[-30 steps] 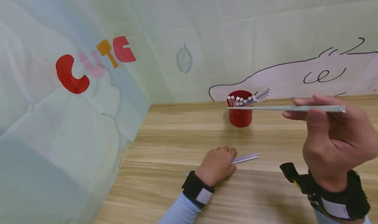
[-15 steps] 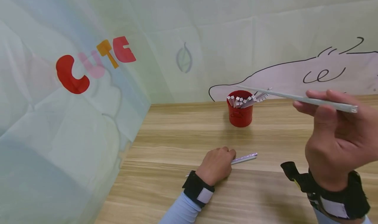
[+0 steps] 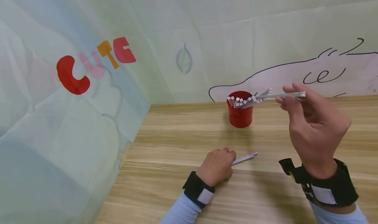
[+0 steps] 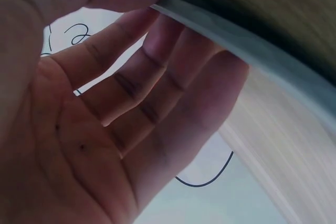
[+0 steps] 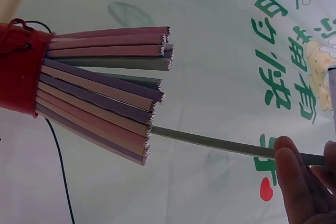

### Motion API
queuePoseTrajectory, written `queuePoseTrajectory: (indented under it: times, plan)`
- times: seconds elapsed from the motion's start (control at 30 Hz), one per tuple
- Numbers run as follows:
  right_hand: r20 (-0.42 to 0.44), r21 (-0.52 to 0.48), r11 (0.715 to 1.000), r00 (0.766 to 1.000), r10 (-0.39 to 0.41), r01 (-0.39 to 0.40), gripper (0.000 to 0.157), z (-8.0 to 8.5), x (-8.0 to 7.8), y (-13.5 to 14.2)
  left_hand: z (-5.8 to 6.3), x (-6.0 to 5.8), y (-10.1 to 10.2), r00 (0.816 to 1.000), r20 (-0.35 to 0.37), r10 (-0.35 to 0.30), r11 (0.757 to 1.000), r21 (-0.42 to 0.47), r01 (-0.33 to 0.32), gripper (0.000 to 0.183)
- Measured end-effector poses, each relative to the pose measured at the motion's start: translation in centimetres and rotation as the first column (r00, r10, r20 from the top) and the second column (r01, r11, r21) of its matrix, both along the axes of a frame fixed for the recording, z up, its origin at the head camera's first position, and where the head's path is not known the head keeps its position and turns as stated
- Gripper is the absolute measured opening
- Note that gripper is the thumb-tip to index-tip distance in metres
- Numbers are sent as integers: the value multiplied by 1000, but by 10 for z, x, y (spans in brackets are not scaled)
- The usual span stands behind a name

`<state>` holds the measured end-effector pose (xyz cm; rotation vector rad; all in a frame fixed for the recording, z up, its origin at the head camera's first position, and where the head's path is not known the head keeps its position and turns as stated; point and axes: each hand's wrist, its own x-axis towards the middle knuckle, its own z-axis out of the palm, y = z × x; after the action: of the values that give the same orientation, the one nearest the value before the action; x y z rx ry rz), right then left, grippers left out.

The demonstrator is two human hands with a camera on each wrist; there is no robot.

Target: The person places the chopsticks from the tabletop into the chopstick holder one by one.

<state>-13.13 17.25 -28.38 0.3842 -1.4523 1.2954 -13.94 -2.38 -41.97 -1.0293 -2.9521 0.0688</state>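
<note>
My right hand, raised at the right, pinches a pale green chopstick between thumb and fingertips. Its glittery thick end points right, and its thin end reaches left to the bundle. A red bucket by the back wall holds several pastel chopsticks, their sparkly square ends up and fanned out. On the table, my left hand pinches pale lilac and silvery chopsticks; how many lie under it is hidden. In the left wrist view, thumb and fingertips meet a grey-blue chopstick.
The wood-grain table runs back to a printed cloth wall. Another cloth with coloured letters bounds the left side. The bucket stands close to the back cloth, beyond both hands.
My right hand has moved left and farther from me, bringing the green chopstick to the bundle. Under the nearly still left hand, the chopsticks have shifted slightly.
</note>
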Motion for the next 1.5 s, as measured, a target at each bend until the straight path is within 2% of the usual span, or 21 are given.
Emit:
queuePoseTrajectory:
  times: [0.13, 0.33, 0.63, 0.8, 0.93, 1.1, 1.33, 1.5]
  plan:
    - [56, 51, 998, 998, -32, 29, 31, -1, 0, 1, 0, 0, 0, 1000, -10, -8, 1000, 3, 8, 11]
    - [72, 67, 997, 996, -44, 39, 33, -4, -3, 4, -1, 0, 0, 1000, -21, -20, 1000, 17, 20, 12]
    - [95, 123, 992, 995, -28, 17, 31, -3, -1, 3, 3, 0, 0, 999, 42, 8, 999, 33, -9, 12]
    - [104, 150, 988, 994, -45, 29, 29, -3, 0, 4, 5, 0, -1, 999, 50, 11, 999, 40, -13, 13]
    - [96, 165, 986, 994, -52, 36, 26, -3, 1, 3, 6, -1, 0, 999, 39, -1, 998, 65, -1, 15]
    - [72, 156, 988, 997, -18, 7, 22, 0, 3, 1, 9, -1, 1, 999, -2, -37, 994, 103, 37, 18]
    - [80, 189, 982, 997, 4, -19, 16, -1, 4, 1, 18, 0, 2, 995, -62, -79, 984, 156, 88, 28]
    - [84, 212, 977, 996, -12, -6, 14, -3, 3, 3, 25, 0, 3, 992, -74, -98, 974, 197, 111, 29]
